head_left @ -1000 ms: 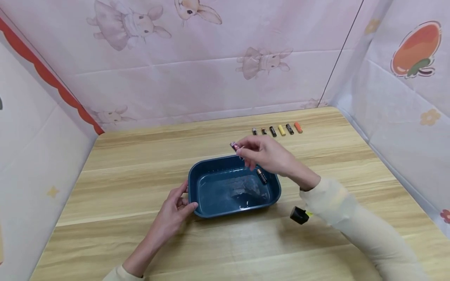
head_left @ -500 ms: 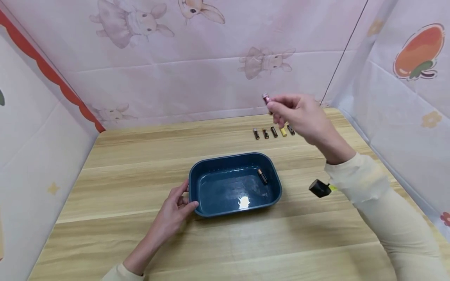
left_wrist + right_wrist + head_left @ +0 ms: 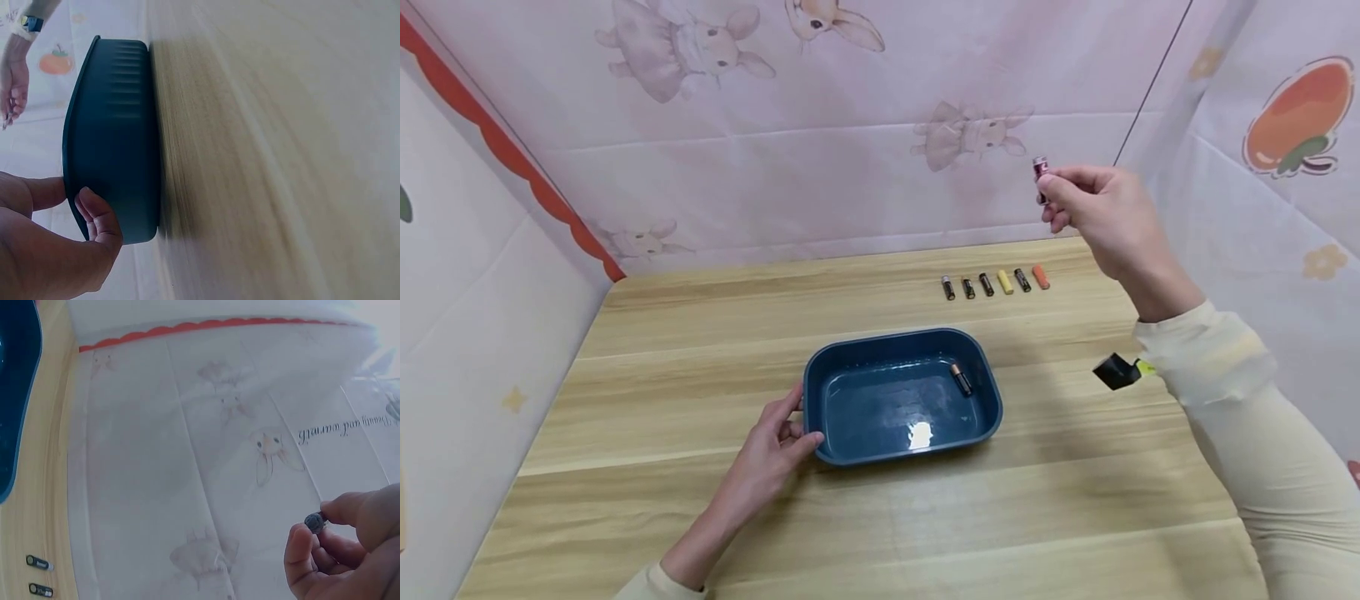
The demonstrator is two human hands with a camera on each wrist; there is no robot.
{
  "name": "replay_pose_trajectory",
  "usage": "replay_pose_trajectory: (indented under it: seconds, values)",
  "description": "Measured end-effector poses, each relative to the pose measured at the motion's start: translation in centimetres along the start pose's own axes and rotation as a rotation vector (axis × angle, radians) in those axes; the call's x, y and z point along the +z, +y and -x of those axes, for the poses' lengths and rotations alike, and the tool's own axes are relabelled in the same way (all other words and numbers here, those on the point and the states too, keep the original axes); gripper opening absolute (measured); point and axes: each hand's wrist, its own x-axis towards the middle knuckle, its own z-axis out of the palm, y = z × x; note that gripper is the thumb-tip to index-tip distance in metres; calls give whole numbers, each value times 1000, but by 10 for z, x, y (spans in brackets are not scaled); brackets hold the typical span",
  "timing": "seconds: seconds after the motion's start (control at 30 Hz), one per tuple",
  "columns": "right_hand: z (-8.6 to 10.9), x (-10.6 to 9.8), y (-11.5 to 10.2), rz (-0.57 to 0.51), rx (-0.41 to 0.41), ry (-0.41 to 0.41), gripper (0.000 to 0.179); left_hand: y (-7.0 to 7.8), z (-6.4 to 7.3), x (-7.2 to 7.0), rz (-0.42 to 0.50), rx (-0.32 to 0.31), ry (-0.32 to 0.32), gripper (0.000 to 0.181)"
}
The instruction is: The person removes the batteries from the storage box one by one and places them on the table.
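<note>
A dark blue plastic bin (image 3: 872, 408) stands on the table. My left hand (image 3: 766, 454) grips its left front corner, thumb over the rim and fingers against the outer wall, as the left wrist view also shows. Inside the bin, by its right wall, lies a black battery with a copper-coloured end (image 3: 961, 380). My right hand (image 3: 1116, 217) is raised above the table's back right part and pinches a pinkish-red battery (image 3: 1040, 169) between thumb and fingers. From the right wrist view only the end of this battery (image 3: 314, 522) shows.
Behind the bin several batteries form a row: mostly black ones (image 3: 987, 284), a yellow one (image 3: 1005, 282) and an orange one (image 3: 1041, 277) at the right end. Printed fabric walls (image 3: 820, 183) enclose the wooden table (image 3: 700, 333) at the back and sides.
My right hand has lifted away from above the bin, up and to the right, with the pinkish-red battery still pinched. The left hand and the bin have stayed put.
</note>
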Motion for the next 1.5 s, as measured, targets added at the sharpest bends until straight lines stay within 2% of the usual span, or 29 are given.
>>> replay_pose_trajectory:
  seconds: [0.33, 0.67, 0.97, 1.23, 1.37, 1.5]
  values:
    - [-19, -26, 13, -107, 80, 94, 5, -1, 0, -1, 6, 21, -1, 75]
    - [-36, -57, 44, -77, 158, 182, 6, -2, 1, 2, 35, 35, -4, 76]
    - [-51, -85, 93, 58, 292, 240, 7, -2, 2, 0, 22, 26, 2, 76]
    - [-52, -98, 141, 208, 302, 268, 11, 0, 2, -1, 10, 23, 5, 76]
    - [-53, -100, 162, 245, 313, 285, 8, 0, 2, -1, 10, 22, 5, 75]
    - [-54, -102, 179, 294, 341, 284, 27, 0, 2, -1, 11, 14, 10, 75]
